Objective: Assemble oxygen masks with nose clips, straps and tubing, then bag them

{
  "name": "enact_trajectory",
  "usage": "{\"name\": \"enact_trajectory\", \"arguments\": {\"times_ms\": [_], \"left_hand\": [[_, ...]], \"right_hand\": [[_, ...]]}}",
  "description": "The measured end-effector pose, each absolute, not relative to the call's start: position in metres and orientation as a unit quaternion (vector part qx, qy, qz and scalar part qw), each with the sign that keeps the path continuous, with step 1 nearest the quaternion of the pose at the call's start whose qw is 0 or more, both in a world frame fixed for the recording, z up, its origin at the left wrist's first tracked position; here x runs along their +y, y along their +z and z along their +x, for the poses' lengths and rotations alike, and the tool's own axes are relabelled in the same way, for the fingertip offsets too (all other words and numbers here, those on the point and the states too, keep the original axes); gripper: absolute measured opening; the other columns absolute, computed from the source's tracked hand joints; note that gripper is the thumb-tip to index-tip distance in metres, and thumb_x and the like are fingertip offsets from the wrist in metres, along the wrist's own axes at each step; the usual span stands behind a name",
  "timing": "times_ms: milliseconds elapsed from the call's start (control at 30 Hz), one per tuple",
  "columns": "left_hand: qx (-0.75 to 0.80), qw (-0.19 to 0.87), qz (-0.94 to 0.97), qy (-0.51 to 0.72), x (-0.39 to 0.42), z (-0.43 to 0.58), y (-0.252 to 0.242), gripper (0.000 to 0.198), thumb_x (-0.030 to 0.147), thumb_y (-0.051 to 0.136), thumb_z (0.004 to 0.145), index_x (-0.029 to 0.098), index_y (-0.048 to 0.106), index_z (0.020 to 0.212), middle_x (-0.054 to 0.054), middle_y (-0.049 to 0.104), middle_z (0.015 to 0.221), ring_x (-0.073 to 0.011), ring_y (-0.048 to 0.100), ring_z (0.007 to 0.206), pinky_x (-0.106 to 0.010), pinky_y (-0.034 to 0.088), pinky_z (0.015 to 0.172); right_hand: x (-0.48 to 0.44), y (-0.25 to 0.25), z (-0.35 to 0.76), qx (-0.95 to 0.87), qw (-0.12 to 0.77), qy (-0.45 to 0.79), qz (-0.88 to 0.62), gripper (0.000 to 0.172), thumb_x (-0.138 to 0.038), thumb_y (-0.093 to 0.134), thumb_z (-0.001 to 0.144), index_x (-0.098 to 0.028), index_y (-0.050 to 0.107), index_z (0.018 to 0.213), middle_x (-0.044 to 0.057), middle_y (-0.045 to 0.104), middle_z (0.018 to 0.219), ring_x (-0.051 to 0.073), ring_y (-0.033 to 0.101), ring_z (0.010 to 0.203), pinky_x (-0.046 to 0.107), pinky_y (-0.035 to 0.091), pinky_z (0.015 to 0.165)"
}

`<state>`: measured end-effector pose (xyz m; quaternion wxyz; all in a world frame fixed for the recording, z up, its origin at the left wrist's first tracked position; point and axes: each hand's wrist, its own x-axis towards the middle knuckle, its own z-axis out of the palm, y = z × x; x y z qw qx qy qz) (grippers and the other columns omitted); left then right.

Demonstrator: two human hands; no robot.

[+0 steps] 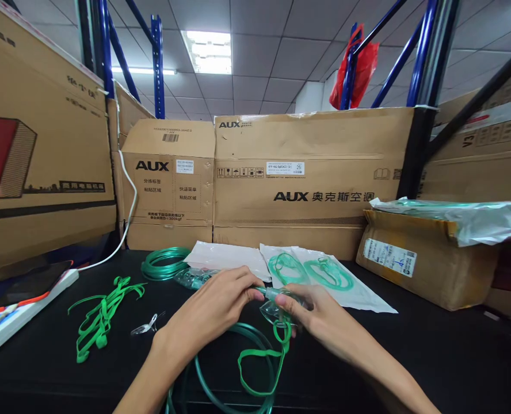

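Near the middle of the black table, my left hand [225, 296] pinches the end of a clear green tube [261, 289]. My right hand [313, 305] grips a clear plastic face mask [271, 313] by its pale green connector [273, 293], which meets the tube end; whether the tube is pushed in, I cannot tell. A green elastic strap [255, 353] hangs from the mask in a loop. Coils of green tubing [203, 374] lie beneath my hands. Beyond my left hand, another clear plastic piece [190, 279] lies partly hidden.
Green straps [102, 316] and a small clear piece [145, 328] lie left. Behind are a tubing coil [163, 264] and white pouches [354, 287], some holding green tubing. A carton [432, 259] stands right; a phone [26, 284] lies far left. Large cardboard [302, 224] walls the back.
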<state>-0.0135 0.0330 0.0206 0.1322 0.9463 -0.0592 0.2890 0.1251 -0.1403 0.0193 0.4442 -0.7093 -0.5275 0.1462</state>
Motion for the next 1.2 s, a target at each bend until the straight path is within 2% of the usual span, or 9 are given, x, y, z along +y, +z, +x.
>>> {"name": "enact_trajectory", "arguments": {"times_ms": [167, 467, 633, 700, 800, 900, 1033, 1133, 1200], "left_hand": [[-0.07, 0.13, 0.936, 0.319, 0.033, -0.013, 0.022, 0.015, 0.015, 0.051, 0.105, 0.023, 0.064, 0.106, 0.001, 0.067, 0.101, -0.0174, 0.063, 0.097, -0.031, 0.045, 0.084], [-0.063, 0.113, 0.932, 0.339, 0.025, -0.008, 0.019, 0.017, 0.008, 0.048, 0.103, 0.02, 0.06, 0.099, 0.0, 0.064, 0.096, -0.0174, 0.059, 0.091, -0.031, 0.044, 0.083], [-0.062, 0.115, 0.935, 0.328, 0.028, -0.008, 0.018, 0.02, 0.005, 0.049, 0.101, 0.02, 0.06, 0.097, 0.002, 0.063, 0.093, -0.0167, 0.059, 0.089, -0.03, 0.042, 0.081], [-0.056, 0.12, 0.938, 0.321, 0.029, -0.008, 0.017, 0.02, 0.004, 0.049, 0.1, 0.021, 0.06, 0.096, 0.002, 0.063, 0.093, -0.0167, 0.06, 0.089, -0.03, 0.042, 0.08], [-0.043, 0.133, 0.941, 0.309, 0.027, -0.007, 0.016, 0.019, 0.008, 0.049, 0.102, 0.021, 0.062, 0.097, 0.002, 0.065, 0.095, -0.0166, 0.061, 0.09, -0.03, 0.043, 0.082], [-0.025, 0.15, 0.944, 0.293, 0.026, -0.007, 0.016, 0.021, 0.013, 0.045, 0.106, 0.022, 0.063, 0.102, 0.002, 0.068, 0.1, -0.0156, 0.063, 0.096, -0.028, 0.045, 0.087], [0.014, 0.163, 0.957, 0.239, 0.036, -0.013, 0.011, 0.024, 0.036, 0.05, 0.106, 0.028, 0.065, 0.122, 0.0, 0.068, 0.124, -0.0189, 0.058, 0.123, -0.031, 0.039, 0.107], [0.069, 0.163, 0.968, 0.179, 0.054, -0.026, 0.006, 0.059, 0.061, 0.064, 0.091, 0.028, 0.059, 0.14, -0.007, 0.059, 0.143, -0.0301, 0.049, 0.137, -0.041, 0.036, 0.113], [0.1, 0.161, 0.972, 0.139, 0.066, -0.036, 0.003, 0.069, 0.064, 0.073, 0.081, 0.028, 0.061, 0.138, -0.009, 0.061, 0.14, -0.0337, 0.054, 0.132, -0.042, 0.041, 0.108]], "right_hand": [[-0.145, 0.023, 0.123, -0.541, 0.442, 0.187, -0.691, 0.054, -0.07, 0.049, 0.094, -0.02, 0.063, 0.079, -0.001, 0.059, 0.061, 0.018, 0.057, 0.061, 0.03, 0.039, 0.063], [-0.144, 0.023, 0.119, -0.54, 0.464, 0.224, -0.665, 0.054, -0.069, 0.049, 0.094, -0.02, 0.058, 0.074, -0.003, 0.054, 0.058, 0.016, 0.052, 0.056, 0.03, 0.037, 0.062], [-0.143, 0.021, 0.112, -0.521, 0.444, 0.161, -0.711, 0.042, -0.057, 0.049, 0.097, -0.022, 0.054, 0.074, -0.004, 0.052, 0.06, 0.018, 0.056, 0.056, 0.031, 0.039, 0.062], [-0.143, 0.019, 0.11, -0.509, 0.408, 0.082, -0.754, 0.035, -0.05, 0.048, 0.099, -0.022, 0.061, 0.082, 0.0, 0.062, 0.069, 0.022, 0.062, 0.065, 0.033, 0.042, 0.065], [-0.141, 0.013, 0.111, -0.499, 0.363, -0.022, -0.787, 0.034, -0.045, 0.05, 0.098, -0.02, 0.068, 0.113, 0.009, 0.075, 0.101, 0.03, 0.066, 0.095, 0.039, 0.045, 0.084], [-0.139, 0.008, 0.117, -0.498, 0.353, -0.033, -0.791, 0.042, -0.045, 0.052, 0.098, -0.018, 0.066, 0.127, 0.013, 0.074, 0.118, 0.034, 0.062, 0.112, 0.044, 0.043, 0.094], [-0.14, 0.009, 0.123, -0.494, 0.332, -0.018, -0.803, 0.043, -0.049, 0.056, 0.096, -0.016, 0.072, 0.117, 0.017, 0.075, 0.109, 0.037, 0.064, 0.109, 0.047, 0.046, 0.089], [-0.143, 0.01, 0.121, -0.502, 0.321, 0.001, -0.803, 0.033, -0.049, 0.06, 0.094, -0.021, 0.077, 0.1, 0.011, 0.076, 0.094, 0.036, 0.067, 0.1, 0.044, 0.049, 0.082], [-0.145, 0.009, 0.119, -0.512, 0.324, 0.007, -0.796, 0.025, -0.046, 0.066, 0.092, -0.023, 0.076, 0.098, 0.007, 0.076, 0.094, 0.032, 0.068, 0.098, 0.041, 0.05, 0.082]]}}
